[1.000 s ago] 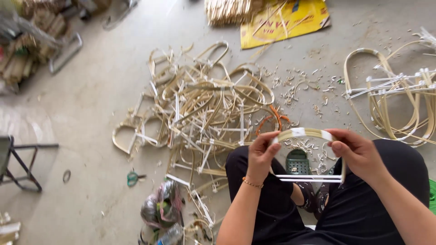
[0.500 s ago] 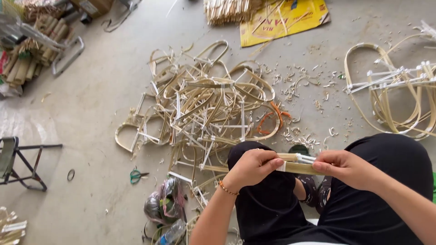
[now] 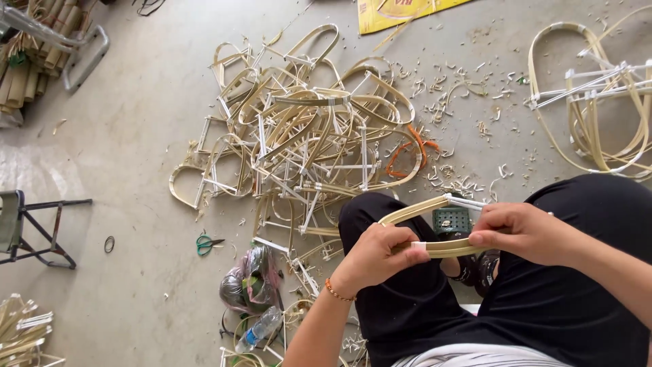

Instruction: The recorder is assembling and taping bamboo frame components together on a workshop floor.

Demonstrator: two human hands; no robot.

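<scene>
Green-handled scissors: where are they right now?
In the head view, the green-handled scissors lie on the concrete floor, left of the person's knee, between the bamboo frame pile and the small dark ring.

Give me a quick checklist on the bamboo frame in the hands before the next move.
1. Left hand grips the bamboo frame at the white tape wrap: ok.
2. Right hand grips the frame's other side: ok.
3. Frame held over the lap, apart from the pile of finished frames on the floor: ok.
4. Tape wrap fully closed: cannot tell, the left thumb covers part of it.
5. Scissors in reach: not ok, they lie on the floor to the left, beyond the knee.
6. Cross sticks at the frame's far end seated: cannot tell, partly hidden.
</scene>
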